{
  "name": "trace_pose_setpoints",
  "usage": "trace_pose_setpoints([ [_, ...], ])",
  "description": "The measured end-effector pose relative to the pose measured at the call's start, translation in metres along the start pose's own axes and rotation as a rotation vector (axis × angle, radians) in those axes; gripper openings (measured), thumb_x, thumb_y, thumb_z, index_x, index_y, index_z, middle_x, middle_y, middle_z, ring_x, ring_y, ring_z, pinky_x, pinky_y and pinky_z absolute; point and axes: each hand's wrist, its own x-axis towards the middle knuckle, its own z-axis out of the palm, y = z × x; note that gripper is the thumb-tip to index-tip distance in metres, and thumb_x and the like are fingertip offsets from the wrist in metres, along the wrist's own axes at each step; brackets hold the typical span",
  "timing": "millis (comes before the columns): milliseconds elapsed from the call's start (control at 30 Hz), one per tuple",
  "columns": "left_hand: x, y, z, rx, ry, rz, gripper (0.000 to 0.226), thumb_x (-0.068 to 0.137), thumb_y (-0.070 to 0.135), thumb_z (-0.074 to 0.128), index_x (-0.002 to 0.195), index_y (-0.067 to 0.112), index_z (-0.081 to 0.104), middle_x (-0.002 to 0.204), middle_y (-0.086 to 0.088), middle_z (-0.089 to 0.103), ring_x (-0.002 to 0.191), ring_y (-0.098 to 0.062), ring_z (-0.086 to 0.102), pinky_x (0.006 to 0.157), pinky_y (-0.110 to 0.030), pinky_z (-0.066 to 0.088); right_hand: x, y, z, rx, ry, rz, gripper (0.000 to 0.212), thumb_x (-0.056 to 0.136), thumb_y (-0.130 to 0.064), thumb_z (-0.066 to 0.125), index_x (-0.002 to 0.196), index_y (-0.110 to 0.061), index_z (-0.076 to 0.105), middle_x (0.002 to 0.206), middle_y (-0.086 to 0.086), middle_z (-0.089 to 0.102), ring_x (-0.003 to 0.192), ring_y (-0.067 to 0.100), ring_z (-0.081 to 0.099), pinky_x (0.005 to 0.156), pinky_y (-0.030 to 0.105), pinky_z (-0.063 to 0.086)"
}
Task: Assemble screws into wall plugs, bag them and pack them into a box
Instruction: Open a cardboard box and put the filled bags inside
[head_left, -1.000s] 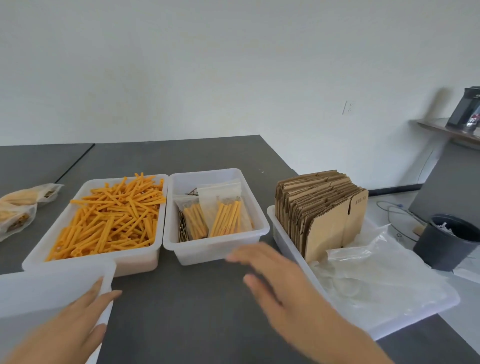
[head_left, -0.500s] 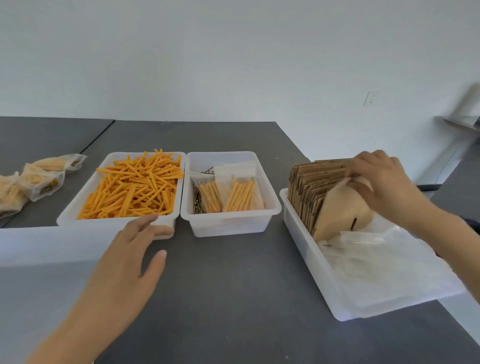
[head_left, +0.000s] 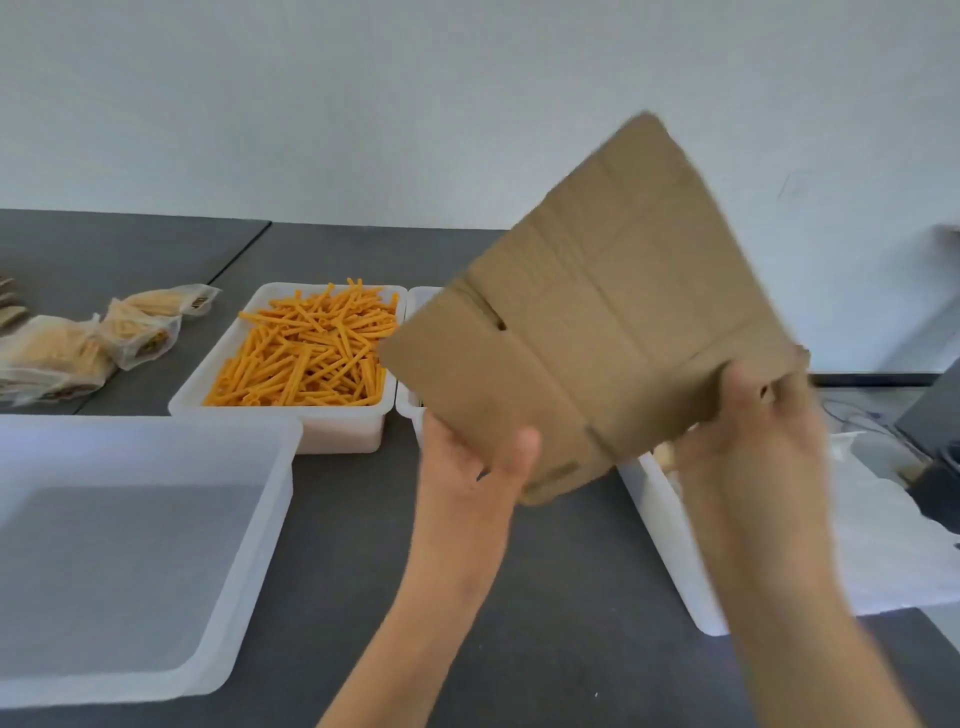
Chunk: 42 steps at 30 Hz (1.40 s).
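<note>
Gripping a flat, unmarked cardboard box (head_left: 587, 312) tilted above the tabletop (head_left: 545, 597): left hand (head_left: 475, 457) pinches its lower corner, right hand (head_left: 753, 431) clasps its right edge.

Even, soft daylight filled the scene with barely any shadows or glare — the right hand (head_left: 753, 431) and flattened cardboard box (head_left: 597, 312) were motion-blurred, and wide-angle distortion bent the grey table (head_left: 545, 597) edges.
</note>
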Motion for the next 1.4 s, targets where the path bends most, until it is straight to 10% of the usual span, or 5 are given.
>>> trace_pose_setpoints([
  [233, -0.006, -0.023, -0.069, 0.237, 0.139, 0.066, 0.030, 0.076, 0.044, 0.073, 0.104, 0.048, 0.063, 0.103, 0.017, 0.071, 0.095, -0.004, 0.068, 0.068, -0.015, 0.054, -0.066, 0.081, -0.003, -0.138, -0.085, 0.077, 0.047, 0.100, -0.039, 0.052, 0.143, -0.039, 0.034, 0.136, -0.024, 0.051, 0.120, -0.011, 0.050, 0.093, 0.016, 0.043],
  [600, -0.030, -0.071, -0.089, 0.456, -0.146, -0.102, 0.128, 0.052, 0.081, 0.072, 0.148, 0.053, -0.008, 0.156, 0.013, 0.023, 0.144, -0.017, 0.029, 0.112, -0.057, 0.032, -0.109, 0.116, 0.017, -0.263, -0.230, 0.225, 0.041, 0.079, -0.079, 0.041, 0.119, -0.079, 0.032, 0.120, -0.053, 0.044, 0.111, -0.029, 0.042, 0.085, 0.006, 0.033],
  [800, -0.037, -0.071, -0.084, 0.442, -0.099, 0.029, 0.107, 0.074, 0.075, 0.063, 0.150, 0.052, -0.008, 0.157, 0.025, 0.020, 0.140, 0.003, 0.031, 0.105, -0.033, 0.035, -0.122, 0.122, 0.016, -0.173, -0.210, 0.233, 0.059, 0.056, -0.100, 0.039, 0.112, -0.081, 0.036, 0.120, -0.052, 0.045, 0.113, -0.025, 0.045, 0.088, 0.015, 0.032],
  [1067, -0.047, -0.068, -0.082, 0.565, -0.057, 0.200, 0.053, 0.092, 0.068, 0.043, 0.139, 0.045, 0.041, 0.149, 0.013, 0.035, 0.134, -0.014, 0.043, 0.098, -0.015, 0.043, -0.109, 0.117, 0.020, -0.188, -0.328, 0.088, 0.058, 0.073, -0.089, 0.041, 0.125, -0.064, 0.046, 0.145, -0.025, 0.042, 0.133, -0.001, 0.043, 0.099, 0.019, 0.034],
  [1400, -0.044, -0.047, -0.057, 0.396, 0.186, 0.067, 0.047, 0.094, 0.024, 0.043, 0.130, 0.053, 0.036, 0.139, 0.025, 0.047, 0.132, -0.004, 0.044, 0.111, -0.050, 0.037, -0.084, 0.109, 0.022, -0.166, -0.478, 0.157, 0.065, 0.082, -0.050, 0.058, 0.137, -0.054, 0.024, 0.134, -0.016, 0.049, 0.125, 0.000, 0.048, 0.098, 0.019, 0.039],
])
